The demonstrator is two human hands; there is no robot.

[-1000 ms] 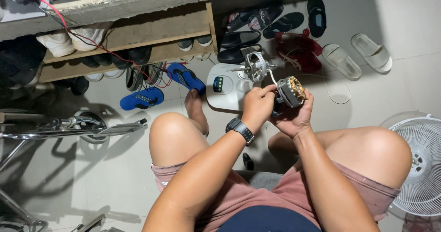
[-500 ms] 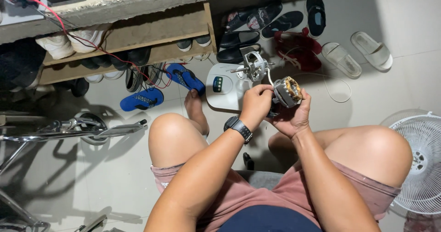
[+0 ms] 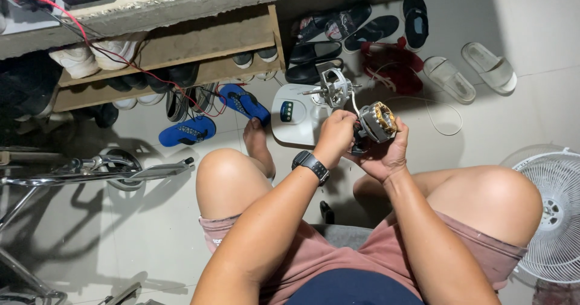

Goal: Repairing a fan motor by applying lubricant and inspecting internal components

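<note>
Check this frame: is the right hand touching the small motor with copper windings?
Touching. The head view shows the right hand cupped under the motor, thumb against its side; the left hand grips its near end.

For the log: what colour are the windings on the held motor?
Copper-gold windings, seen in the head view.

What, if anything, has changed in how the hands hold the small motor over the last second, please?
Very little. Both hands stay closed around the small motor with copper windings: the left hand grips from the left, the right hand cradles it from below. The motor has kept its place above the white fan base on the floor. The blue sandals, the shoes and the fan grille have not moved.
</note>
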